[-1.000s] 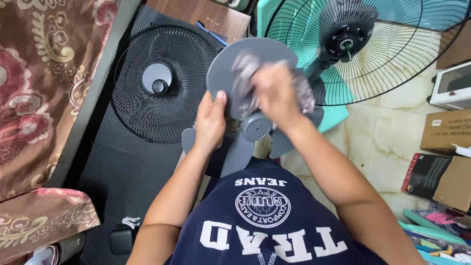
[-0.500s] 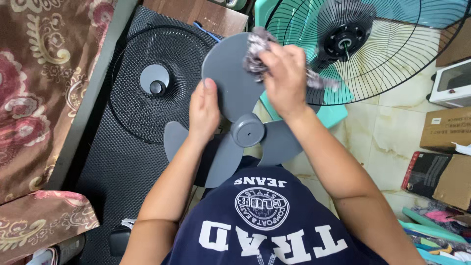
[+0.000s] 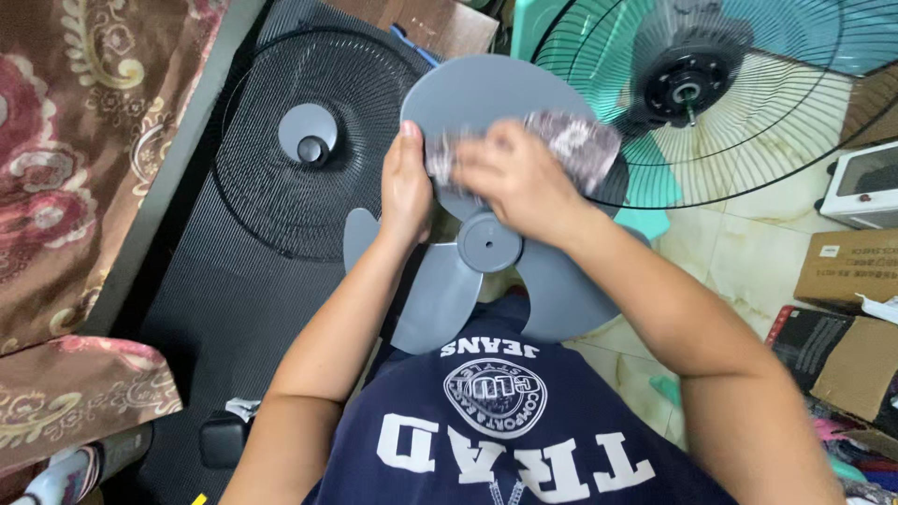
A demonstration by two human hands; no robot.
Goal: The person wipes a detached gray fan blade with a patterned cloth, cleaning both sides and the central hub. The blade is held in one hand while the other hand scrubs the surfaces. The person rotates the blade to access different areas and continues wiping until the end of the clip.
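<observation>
Fan blade, grey and three-lobed, held up over the person's lap.

Left hand pinches the far lobe's left edge, likely to steady it, while the right hand presses a bunched mottled cloth flat onto it. Black grille lies on the dark mat at left; the teal fan stands far right. Cardboard boxes sit right, contents unseen.

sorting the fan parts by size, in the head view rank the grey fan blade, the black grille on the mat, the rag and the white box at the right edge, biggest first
1. black grille
2. grey fan blade, nearly as wide, but nearer the camera, so unsure
3. rag
4. white box, cut off by the frame edge
</observation>
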